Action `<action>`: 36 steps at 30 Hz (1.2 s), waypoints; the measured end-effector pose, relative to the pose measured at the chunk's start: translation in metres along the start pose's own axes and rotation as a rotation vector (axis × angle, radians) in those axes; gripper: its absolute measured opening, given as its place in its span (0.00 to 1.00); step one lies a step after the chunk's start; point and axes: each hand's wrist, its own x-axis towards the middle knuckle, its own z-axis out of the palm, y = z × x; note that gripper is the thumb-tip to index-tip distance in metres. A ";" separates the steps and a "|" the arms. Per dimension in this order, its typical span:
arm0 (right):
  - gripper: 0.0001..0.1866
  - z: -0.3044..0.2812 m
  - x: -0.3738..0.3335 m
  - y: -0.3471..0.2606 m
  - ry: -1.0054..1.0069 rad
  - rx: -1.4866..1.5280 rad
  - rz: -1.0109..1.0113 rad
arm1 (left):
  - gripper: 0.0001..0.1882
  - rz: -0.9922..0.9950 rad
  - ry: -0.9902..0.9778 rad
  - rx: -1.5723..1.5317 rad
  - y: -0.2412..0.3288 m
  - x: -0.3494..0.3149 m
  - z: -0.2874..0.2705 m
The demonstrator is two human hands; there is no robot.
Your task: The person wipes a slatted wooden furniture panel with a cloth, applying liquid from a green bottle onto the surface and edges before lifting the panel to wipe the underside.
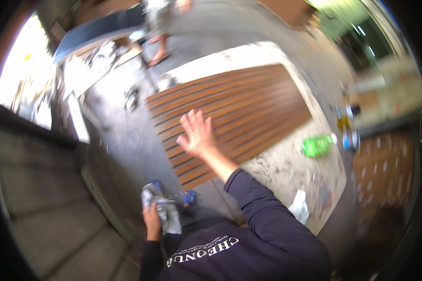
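Clutching a pale grey cloth (pixel 169 213) in the left hand (pixel 152 219); holding the right hand (pixel 198 136) empty, fingers spread wide, at a brown slatted panel (pixel 253 110).

Left fingers closed round bunched fabric, loose end hanging; cannot tell whether touching slats with the right palm. Under the panel, a stained white surface (pixel 272 175); near its edge, a green bottle (pixel 316 145). Could snag the trailing cloth on a slat if swung across, or topple the bottle by sweeping the forearm wide.
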 end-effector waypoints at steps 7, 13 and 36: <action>0.40 -0.005 -0.161 -0.021 0.012 0.215 0.197 | 0.24 0.104 -0.252 -0.503 0.090 0.169 -0.060; 0.29 -0.032 -0.241 0.014 0.500 0.497 0.621 | 0.27 0.263 -0.388 0.010 0.125 0.366 -0.003; 0.27 -0.082 -0.363 0.019 1.770 0.915 1.473 | 0.26 0.780 -0.782 0.138 0.282 0.257 0.013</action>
